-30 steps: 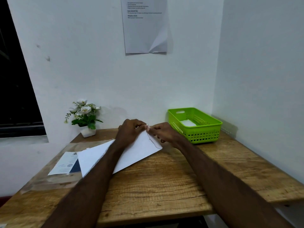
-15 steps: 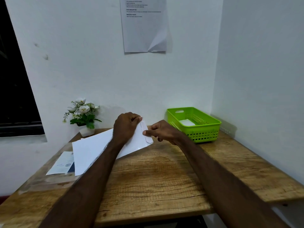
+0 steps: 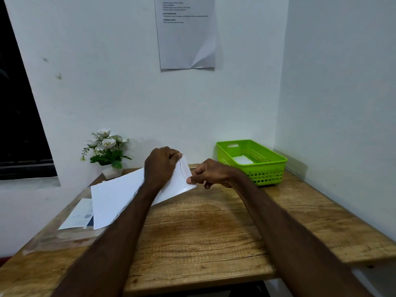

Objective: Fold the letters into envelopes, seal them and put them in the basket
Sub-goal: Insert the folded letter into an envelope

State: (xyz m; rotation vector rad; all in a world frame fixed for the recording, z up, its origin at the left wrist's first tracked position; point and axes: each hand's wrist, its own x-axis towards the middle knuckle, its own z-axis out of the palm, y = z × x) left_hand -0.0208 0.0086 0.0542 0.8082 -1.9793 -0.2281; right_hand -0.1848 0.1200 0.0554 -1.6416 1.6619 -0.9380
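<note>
A long white envelope (image 3: 120,196) is held tilted above the wooden table (image 3: 203,230), its far end raised. My left hand (image 3: 160,166) grips that raised end from above, fingers curled over the edge. My right hand (image 3: 211,174) pinches the envelope's right corner between thumb and forefinger. A thin curved line shows on the paper between my hands. The green plastic basket (image 3: 265,174) stands at the back right with a white envelope (image 3: 243,160) lying inside. A printed sheet with a blue patch (image 3: 80,215) lies flat at the table's left, partly under the held envelope.
A small white pot of artificial flowers (image 3: 107,153) stands at the back left by the wall. A printed notice (image 3: 186,33) hangs on the wall, its lower corner curled. Walls close the table at the back and right. A dark window is on the left.
Both hands have lifted the envelope's far end off the table and tilted it up. My hands have drawn slightly apart along its edge.
</note>
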